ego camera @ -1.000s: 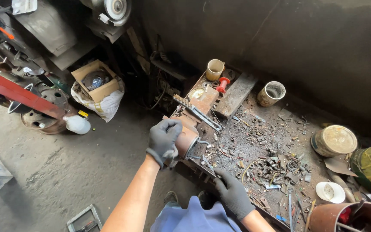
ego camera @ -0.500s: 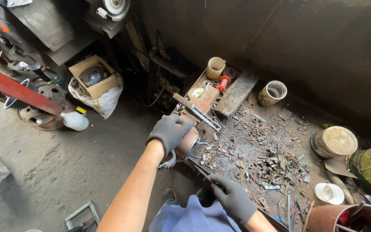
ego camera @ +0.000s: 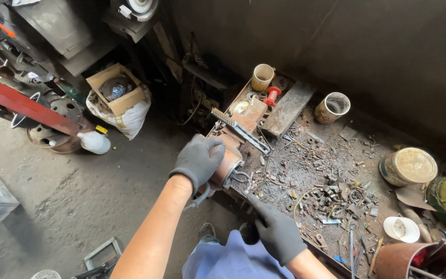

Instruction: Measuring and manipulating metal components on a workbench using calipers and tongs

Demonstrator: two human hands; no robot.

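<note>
Both gloved hands as before: left hand point(ego camera: 198, 160) still clasping the copper cylinder point(ego camera: 226, 164), right hand point(ego camera: 276, 231) now half-curled, index finger outstretched.

We count two gloved hands, left point(ego camera: 198, 160) and right point(ego camera: 276, 232), one copper-coloured cylinder point(ego camera: 226, 164), two open tins, one cream point(ego camera: 262, 77), one grey point(ego camera: 332, 107), one red spool point(ego camera: 271, 96), one wire brush point(ego camera: 239, 129), one cardboard box point(ego camera: 115, 89), one white jug point(ego camera: 94, 142).

both hands wear dark grey, snug knit-style gloves, left hand point(ego camera: 198, 160) and right hand point(ego camera: 276, 232), ending at the wrists. forearms are bare, no sleeves. blue garment below.
</note>
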